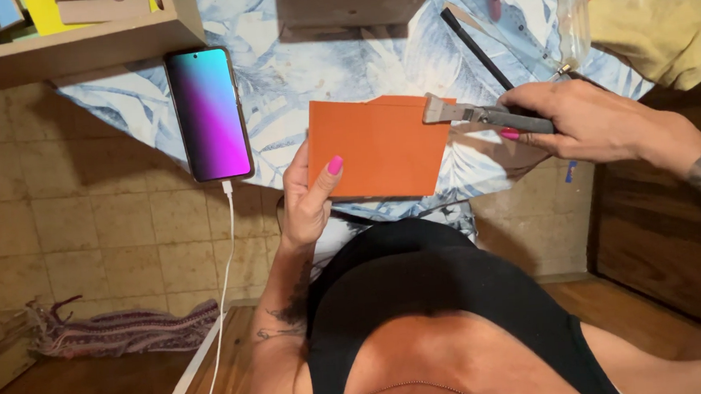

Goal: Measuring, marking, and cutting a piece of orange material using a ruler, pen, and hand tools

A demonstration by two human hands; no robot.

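My left hand (305, 196) holds an orange rectangular card or folded cover (380, 147) by its near left corner, thumb on top, above the table's front edge. My right hand (588, 119) grips the grey handle of a flat brush (476, 114). The brush's pale bristles rest at the upper right corner of the orange piece. Both hands hover over a table covered with a blue and white leaf-patterned cloth (292, 69).
A smartphone (208, 112) with a purple-blue screen lies left of the orange piece, a white cable (224, 288) hanging from it. A thin black stick (476, 48), a clear glass bottle (572, 13) and a yellow cloth (655, 23) lie at the back right. A wooden shelf (68, 44) is at the left.
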